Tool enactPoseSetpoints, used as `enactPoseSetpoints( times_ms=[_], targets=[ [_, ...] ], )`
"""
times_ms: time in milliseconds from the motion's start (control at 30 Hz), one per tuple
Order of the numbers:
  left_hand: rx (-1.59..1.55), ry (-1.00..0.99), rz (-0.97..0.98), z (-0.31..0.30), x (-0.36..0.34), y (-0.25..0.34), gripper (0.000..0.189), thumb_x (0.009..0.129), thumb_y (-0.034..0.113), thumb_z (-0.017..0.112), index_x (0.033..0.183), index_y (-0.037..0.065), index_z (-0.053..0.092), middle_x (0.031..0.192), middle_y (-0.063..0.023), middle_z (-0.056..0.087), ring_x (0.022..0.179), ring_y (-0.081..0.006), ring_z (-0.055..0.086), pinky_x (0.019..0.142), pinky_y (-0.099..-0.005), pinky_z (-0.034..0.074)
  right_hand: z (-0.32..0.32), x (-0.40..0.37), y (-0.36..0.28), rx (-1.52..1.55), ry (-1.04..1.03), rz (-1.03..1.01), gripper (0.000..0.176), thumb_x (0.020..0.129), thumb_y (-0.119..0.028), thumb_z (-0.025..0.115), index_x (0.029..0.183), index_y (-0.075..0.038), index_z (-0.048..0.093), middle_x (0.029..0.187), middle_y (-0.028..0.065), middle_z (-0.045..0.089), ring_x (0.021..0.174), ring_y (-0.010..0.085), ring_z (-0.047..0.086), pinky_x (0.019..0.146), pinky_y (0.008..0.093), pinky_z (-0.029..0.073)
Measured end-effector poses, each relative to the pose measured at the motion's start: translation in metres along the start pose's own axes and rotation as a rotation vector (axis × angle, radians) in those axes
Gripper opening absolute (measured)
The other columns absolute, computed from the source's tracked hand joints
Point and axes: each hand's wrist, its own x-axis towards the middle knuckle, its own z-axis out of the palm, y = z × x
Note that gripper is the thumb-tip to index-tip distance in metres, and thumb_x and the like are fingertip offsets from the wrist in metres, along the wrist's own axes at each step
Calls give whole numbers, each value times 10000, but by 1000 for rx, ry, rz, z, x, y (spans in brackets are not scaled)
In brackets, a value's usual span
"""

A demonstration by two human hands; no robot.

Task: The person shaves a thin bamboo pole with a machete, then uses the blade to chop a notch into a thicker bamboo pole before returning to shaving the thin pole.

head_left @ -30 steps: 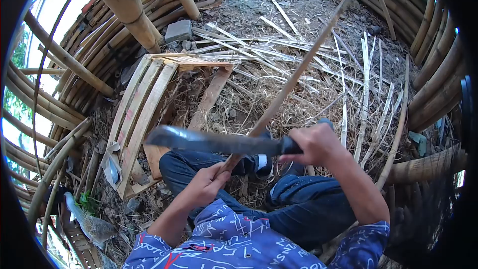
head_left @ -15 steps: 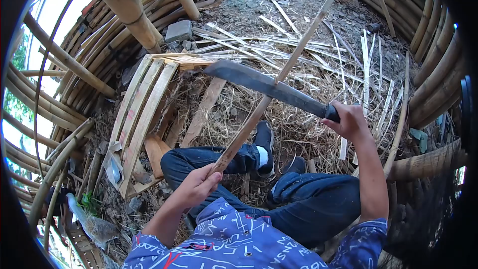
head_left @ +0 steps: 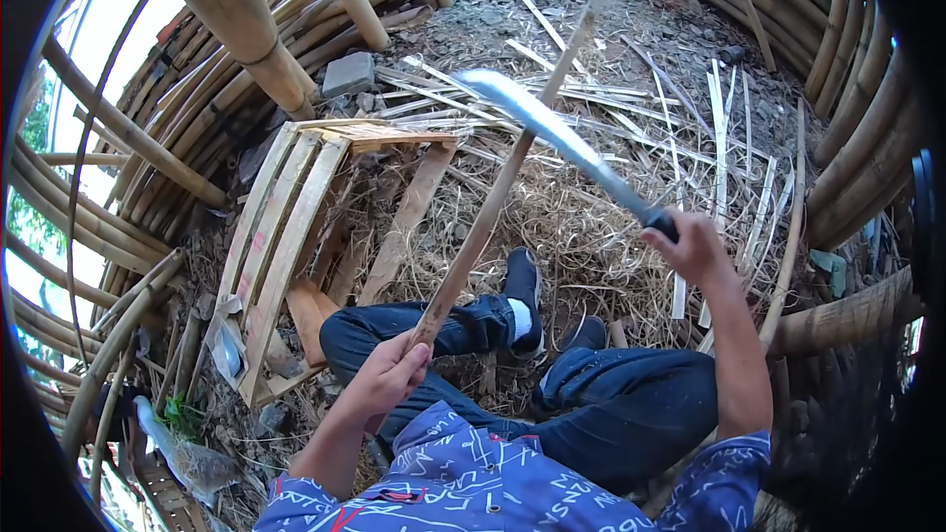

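My left hand (head_left: 392, 372) is closed around the lower end of a long bamboo strip (head_left: 479, 227), which slants up and away to the right. In my right hand (head_left: 692, 248) is the dark handle of a machete (head_left: 567, 145). Its broad blade points up and to the left, crosses the strip about halfway along and shines brightly in the light. Below both hands are my bent legs in jeans (head_left: 631, 404), with the dark shoes (head_left: 525, 298) on the ground.
A slatted wooden crate (head_left: 286, 227) lies on the left. Thin pale bamboo strips (head_left: 717, 128) and curly shavings (head_left: 581, 236) cover the ground ahead. A grey block (head_left: 349, 73) sits near a thick bamboo post (head_left: 232, 25). Stacked bamboo poles (head_left: 872, 143) line the sides.
The machete has turned, its blade tip shifting right and up, and now catches the light. The bamboo strip's upper part has swung left; my left hand has dropped slightly.
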Motion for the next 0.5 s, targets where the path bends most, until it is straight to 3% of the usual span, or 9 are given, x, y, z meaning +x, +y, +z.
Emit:
enactPoseSetpoints(
  times_ms=[167,200,267,367,500],
  targets=[
    [-134,-43,62,25,16,7,177,1044,223,427,951,79,469,650,55,363,500,-25,303,431,-196,263,23,-3,-59,-115,-144,-404,519,806,-619,655,827,-101,661,624,125,641,585,323,656,579,406,524],
    [-159,-27,91,31,19,8,180,1046,225,424,951,78,467,649,50,361,496,-28,302,429,-197,259,29,-3,-69,-77,-236,-423,568,812,-666,608,819,-99,641,618,137,633,583,342,646,572,417,514],
    [-142,-23,104,38,21,6,177,1049,220,417,956,78,467,654,43,362,491,-30,297,426,-198,254,40,-3,-86,-185,-340,-454,546,772,-631,677,799,-88,630,626,116,628,594,326,645,577,390,508],
    [-121,-2,144,42,21,6,157,1047,208,426,967,79,466,662,43,362,501,-28,292,429,-199,245,40,3,-79,-129,-282,-482,620,803,-713,569,794,-94,599,621,118,631,586,330,647,555,415,502],
    [-59,-22,190,45,24,15,155,1045,209,435,966,79,465,666,47,355,522,-26,292,442,-196,237,32,9,-63,-154,-206,-536,598,792,-699,597,785,-101,600,607,75,620,569,309,640,539,404,493]
  ],
)
